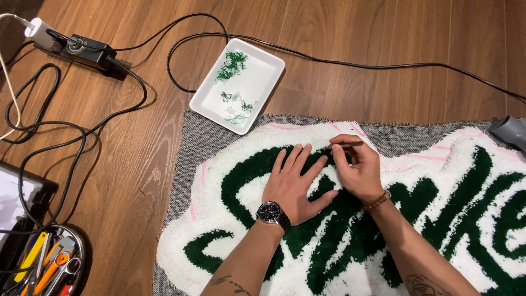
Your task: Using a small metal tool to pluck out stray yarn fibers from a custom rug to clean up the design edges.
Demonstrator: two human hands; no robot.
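Two hands work on the white and green tufted rug (230, 230) that lies on the wooden floor (137, 181). We see the left hand (293, 183) spread flat, fingers released, pressing the pile near the rug's far edge. Just right of it, the right hand (356, 170) pinches a thin dark tool (342, 146), its tip touching the tufts beside the left fingertips. Farther off, left of the hands, a white tray (260, 82) holds green yarn scraps (231, 64). At the near left sits a round tin of tools (52, 263).
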